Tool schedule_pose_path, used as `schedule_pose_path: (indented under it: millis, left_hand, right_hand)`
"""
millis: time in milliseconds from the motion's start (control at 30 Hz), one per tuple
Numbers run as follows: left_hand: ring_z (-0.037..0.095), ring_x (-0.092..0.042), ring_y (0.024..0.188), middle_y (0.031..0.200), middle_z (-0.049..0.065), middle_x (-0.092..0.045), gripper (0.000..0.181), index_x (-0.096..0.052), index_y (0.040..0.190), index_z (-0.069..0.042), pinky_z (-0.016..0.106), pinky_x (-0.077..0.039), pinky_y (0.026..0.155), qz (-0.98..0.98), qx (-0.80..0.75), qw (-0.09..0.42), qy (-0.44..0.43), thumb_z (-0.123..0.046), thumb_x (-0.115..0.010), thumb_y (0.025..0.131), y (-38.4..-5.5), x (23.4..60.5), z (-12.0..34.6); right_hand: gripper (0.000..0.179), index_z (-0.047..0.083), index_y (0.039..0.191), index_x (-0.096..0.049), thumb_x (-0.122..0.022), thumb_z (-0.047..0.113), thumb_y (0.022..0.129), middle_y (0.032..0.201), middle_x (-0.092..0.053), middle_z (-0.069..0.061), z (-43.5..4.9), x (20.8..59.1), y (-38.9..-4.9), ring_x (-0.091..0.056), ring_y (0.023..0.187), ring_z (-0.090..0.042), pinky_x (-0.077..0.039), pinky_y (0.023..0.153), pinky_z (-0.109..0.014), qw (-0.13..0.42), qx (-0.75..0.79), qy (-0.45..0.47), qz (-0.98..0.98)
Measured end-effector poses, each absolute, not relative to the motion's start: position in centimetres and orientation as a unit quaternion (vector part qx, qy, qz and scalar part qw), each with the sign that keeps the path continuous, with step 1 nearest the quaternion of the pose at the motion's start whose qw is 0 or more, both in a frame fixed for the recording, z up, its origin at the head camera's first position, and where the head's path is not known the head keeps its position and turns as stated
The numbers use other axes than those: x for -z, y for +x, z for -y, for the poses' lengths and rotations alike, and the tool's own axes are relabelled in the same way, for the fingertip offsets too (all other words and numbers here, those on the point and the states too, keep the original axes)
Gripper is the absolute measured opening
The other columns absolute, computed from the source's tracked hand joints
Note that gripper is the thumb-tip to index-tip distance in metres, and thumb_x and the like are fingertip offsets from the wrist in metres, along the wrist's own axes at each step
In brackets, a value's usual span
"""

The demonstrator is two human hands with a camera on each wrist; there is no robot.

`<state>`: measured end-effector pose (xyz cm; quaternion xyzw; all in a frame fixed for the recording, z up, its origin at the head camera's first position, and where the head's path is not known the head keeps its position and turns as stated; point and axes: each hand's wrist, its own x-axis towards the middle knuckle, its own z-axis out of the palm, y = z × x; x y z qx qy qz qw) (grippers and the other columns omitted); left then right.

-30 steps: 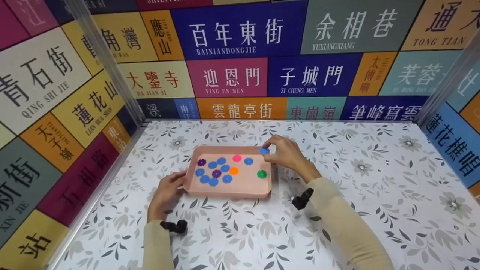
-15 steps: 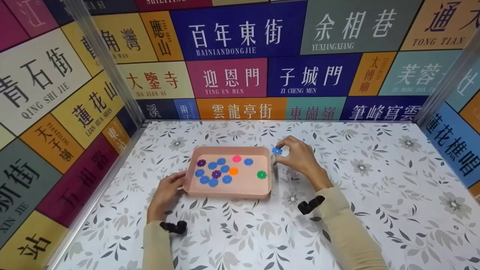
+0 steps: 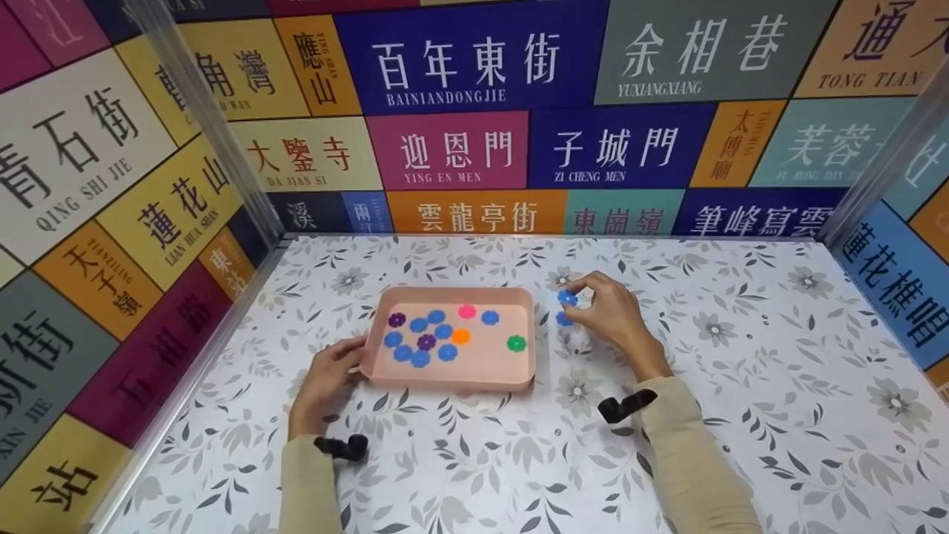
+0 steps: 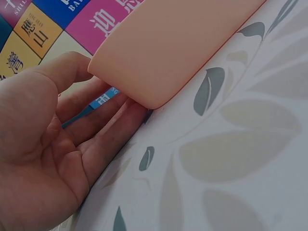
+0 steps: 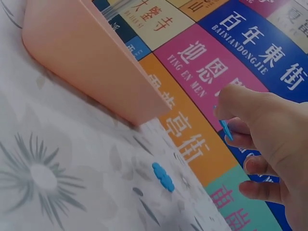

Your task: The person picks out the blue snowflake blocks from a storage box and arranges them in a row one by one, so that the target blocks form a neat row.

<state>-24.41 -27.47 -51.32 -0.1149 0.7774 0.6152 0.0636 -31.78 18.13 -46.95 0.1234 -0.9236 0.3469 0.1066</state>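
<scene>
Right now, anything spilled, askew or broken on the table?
Nothing looks broken or askew. Only possible oddity: one blue flower piece lies on the table outside the pink tray, while the other loose pieces sit inside it. The right hand pinches another blue piece nearby, so it may be deliberate.

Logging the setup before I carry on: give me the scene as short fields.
Left hand: holds the left end of the pink tray
Right hand: pinches a blue flower-shaped piece above the patterned tabletop
In tray: eight blue pieces, two purple pieces, one pink piece, one orange piece, one green piece
On tabletop: loose blue piece, right of the tray
Backdrop: wall of coloured sign panels
</scene>
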Motion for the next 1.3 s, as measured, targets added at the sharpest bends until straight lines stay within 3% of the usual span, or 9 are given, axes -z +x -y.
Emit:
schedule_pose_path:
  millis: [300,400,533,867,1300]
  left_hand:
    - [0.024,-0.064,0.116,0.142,0.015,-0.059,0.043,-0.055,0.142,-0.009,0.033,-0.056,0.093,-0.772,-0.619,0.061,-0.128,-0.022,-0.055,0.101,-24.5,51.5,27.4]
    - [0.023,-0.065,0.114,0.141,0.014,-0.060,0.042,-0.056,0.141,-0.010,0.031,-0.056,0.090,-0.768,-0.623,0.063,-0.134,-0.021,-0.055,0.101,-24.6,51.5,27.3]
    - [0.021,-0.065,0.112,0.141,0.015,-0.060,0.042,-0.056,0.141,-0.010,0.030,-0.056,0.089,-0.772,-0.619,0.063,-0.129,-0.022,-0.055,0.101,-24.6,51.6,27.3]
    - [0.023,-0.064,0.116,0.142,0.012,-0.060,0.042,-0.056,0.141,-0.012,0.033,-0.055,0.095,-0.778,-0.608,0.068,-0.140,-0.025,-0.056,0.101,-24.7,51.6,27.2]
    - [0.023,-0.065,0.114,0.142,0.015,-0.059,0.042,-0.056,0.141,-0.010,0.032,-0.056,0.093,-0.766,-0.626,0.061,-0.130,-0.020,-0.056,0.101,-24.6,51.5,27.3]
  right_hand:
    - [0.034,0.011,0.110,-0.072,-0.074,0.032,0.083,0.122,-0.068,-0.012,-20.2,48.1,-32.2,-0.056,0.077,-0.025,-0.045,0.071,-0.036,0.064,-0.338,0.090,0.935]
    - [0.035,0.011,0.112,-0.071,-0.072,0.033,0.085,0.126,-0.066,-0.014,-21.0,48.5,-32.2,-0.062,0.096,-0.034,-0.050,0.084,-0.047,0.035,-0.338,0.079,0.937]
    - [0.037,0.009,0.114,-0.071,-0.070,0.032,0.085,0.127,-0.066,-0.016,-21.7,49.1,-32.3,-0.061,0.117,-0.039,-0.048,0.098,-0.054,0.016,-0.334,0.071,0.940]
    - [0.036,0.008,0.115,-0.072,-0.072,0.029,0.086,0.121,-0.068,-0.017,-21.3,50.2,-32.5,-0.065,0.107,-0.036,-0.050,0.094,-0.052,-0.009,-0.316,0.071,0.946]
    - [0.034,0.006,0.113,-0.073,-0.073,0.027,0.087,0.115,-0.069,-0.016,-21.3,50.3,-32.6,-0.066,0.105,-0.036,-0.050,0.094,-0.053,-0.002,-0.308,0.076,0.948]
